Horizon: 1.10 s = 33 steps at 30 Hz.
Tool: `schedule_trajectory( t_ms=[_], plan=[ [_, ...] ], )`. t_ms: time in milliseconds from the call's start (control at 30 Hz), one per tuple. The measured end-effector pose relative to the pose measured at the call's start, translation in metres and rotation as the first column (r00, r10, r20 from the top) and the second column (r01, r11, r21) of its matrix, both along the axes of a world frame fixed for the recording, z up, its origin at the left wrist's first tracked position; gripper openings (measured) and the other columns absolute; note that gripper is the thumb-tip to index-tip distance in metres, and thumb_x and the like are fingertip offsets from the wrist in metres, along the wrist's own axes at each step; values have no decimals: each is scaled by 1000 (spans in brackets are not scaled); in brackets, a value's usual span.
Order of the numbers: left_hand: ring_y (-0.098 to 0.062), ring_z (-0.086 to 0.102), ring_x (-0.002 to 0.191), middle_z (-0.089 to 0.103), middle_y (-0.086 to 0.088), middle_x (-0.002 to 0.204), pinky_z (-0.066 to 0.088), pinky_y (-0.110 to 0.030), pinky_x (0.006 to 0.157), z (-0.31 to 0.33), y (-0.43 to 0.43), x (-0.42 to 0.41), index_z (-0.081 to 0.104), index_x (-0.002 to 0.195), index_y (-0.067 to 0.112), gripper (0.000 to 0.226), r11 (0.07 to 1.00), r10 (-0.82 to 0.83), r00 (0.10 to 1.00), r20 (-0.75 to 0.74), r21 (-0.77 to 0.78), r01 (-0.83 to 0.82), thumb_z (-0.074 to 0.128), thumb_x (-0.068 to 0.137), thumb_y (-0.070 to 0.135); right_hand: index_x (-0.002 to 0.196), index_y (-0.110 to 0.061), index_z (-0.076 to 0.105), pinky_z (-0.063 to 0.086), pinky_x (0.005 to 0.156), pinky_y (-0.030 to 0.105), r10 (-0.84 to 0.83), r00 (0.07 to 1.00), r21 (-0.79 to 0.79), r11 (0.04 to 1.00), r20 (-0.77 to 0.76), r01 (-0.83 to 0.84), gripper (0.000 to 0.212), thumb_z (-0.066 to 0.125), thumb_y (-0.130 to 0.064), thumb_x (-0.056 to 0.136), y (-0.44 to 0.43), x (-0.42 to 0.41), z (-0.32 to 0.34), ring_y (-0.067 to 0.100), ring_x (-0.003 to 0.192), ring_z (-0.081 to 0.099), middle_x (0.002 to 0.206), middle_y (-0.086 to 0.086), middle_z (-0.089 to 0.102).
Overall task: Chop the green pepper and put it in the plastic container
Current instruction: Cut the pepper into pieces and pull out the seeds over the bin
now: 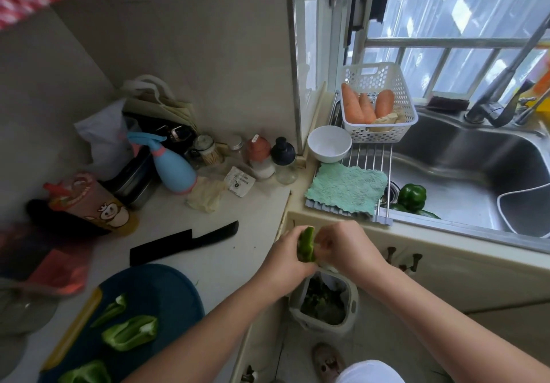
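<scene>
Item 1: your left hand [285,259], just below the view's centre. Its fingers are curled round a green pepper piece [306,246], which it holds upright in the air off the counter's edge.
Item 2: your right hand [348,244], at 3 o'clock of that piece and touching it. The fingertips are bent in and pinch at the piece's inner side.
Item 3: waste bin [327,308], at 6 o'clock of both hands and lower down, with green scraps inside.
Item 4: dark blue cutting board [154,287], at 8 o'clock of your hands, on the counter. Three cut pepper pieces [131,332] lie on it, apart from one another.
Item 5: black knife [184,243], flat on the counter at 12 o'clock of the board, just beside its rim.
Item 6: whole green pepper [412,196], in the steel sink [476,156], at 2 o'clock of your hands.
Item 7: white basket [378,132] holding carrots [354,106], at 12 o'clock of your hands. A white bowl [329,143] stands at its 9 o'clock, and a green cloth [346,187] lies at the bowl's 6 o'clock.
</scene>
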<state>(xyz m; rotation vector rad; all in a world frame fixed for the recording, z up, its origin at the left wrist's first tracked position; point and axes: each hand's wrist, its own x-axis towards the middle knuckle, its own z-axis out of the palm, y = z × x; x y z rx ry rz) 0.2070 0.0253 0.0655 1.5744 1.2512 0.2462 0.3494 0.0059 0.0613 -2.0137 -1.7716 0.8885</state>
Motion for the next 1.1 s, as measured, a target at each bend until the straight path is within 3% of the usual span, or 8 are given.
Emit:
schedule_trajectory(
  t_ms=[67, 167, 333, 367, 400, 567, 767, 1100],
  plan=[
    [-9, 58, 106, 58, 7, 113, 50, -29, 93, 1, -2, 2, 50, 124, 31, 58, 999, 28, 999, 16, 17, -28, 71, 76, 7, 77, -10, 73, 54, 66, 34, -10, 1000, -15, 1000, 27, 10, 9, 66, -16, 78, 3, -2, 2, 24, 64, 60, 74, 12, 69],
    [-10, 60, 104, 62, 7, 111, 51, -32, 94, -1, -4, 6, 54, 125, 24, 59, 994, 103, 994, 46, 37, -104, 74, 72, 7, 46, -22, 48, 32, 47, 25, -38, 999, -26, 999, 37, 39, 40, 61, -11, 83, 6, -5, 4, 19, 51, 36, 54, 8, 48],
    [-10, 59, 109, 61, 6, 117, 50, -34, 96, -7, -5, 2, 52, 131, 22, 67, 988, 151, 987, 56, 0, -152, 77, 71, 8, 72, -2, 72, 52, 62, 39, -57, 998, -22, 998, -36, 56, 18, 64, -14, 83, 6, -4, -3, 8, 63, 33, 72, 24, 66],
    [-10, 59, 110, 61, 6, 118, 50, -34, 97, -9, -5, 0, 51, 132, 23, 68, 988, 152, 987, 55, -14, -151, 77, 71, 9, 76, -2, 74, 54, 67, 42, -65, 996, -16, 998, -61, 64, 15, 65, -13, 82, 5, -3, -3, 28, 85, 67, 75, 23, 68],
    [-10, 60, 109, 61, 6, 118, 50, -34, 97, -10, -5, -2, 50, 132, 24, 68, 987, 157, 986, 59, -27, -155, 77, 71, 9, 78, -3, 74, 56, 68, 44, -74, 993, -12, 997, -88, 74, 13, 66, -12, 81, 4, -2, -4, 27, 62, 66, 75, 21, 69],
    [-7, 61, 103, 63, 5, 114, 50, -21, 87, -12, 0, -11, 57, 117, 27, 51, 955, 263, 951, 165, -187, -232, 72, 76, 2, 75, -2, 74, 58, 65, 41, -94, 988, -25, 996, -126, 91, 12, 62, -3, 79, 8, 10, -11, 24, 64, 69, 69, 12, 72],
    [-35, 61, 105, 61, -25, 111, 58, -34, 76, -8, 3, -21, 54, 113, -8, 30, 521, 745, 581, 327, -830, -201, 55, 83, -11, 98, -23, 70, 56, 78, 32, 76, 980, -121, 991, 183, -54, 29, 57, -2, 81, 9, 21, -35, 13, 87, 65, 98, -3, 70],
    [-34, 66, 90, 58, -28, 109, 58, -35, 77, -11, -3, -40, 49, 126, -9, 58, 327, 853, 452, 260, -942, -76, 67, 79, 20, 86, -11, 70, 50, 72, 31, 123, 981, -93, 990, 153, -110, 31, 47, 6, 73, 8, 24, -44, 21, 84, 62, 87, 1, 69]
  ],
)
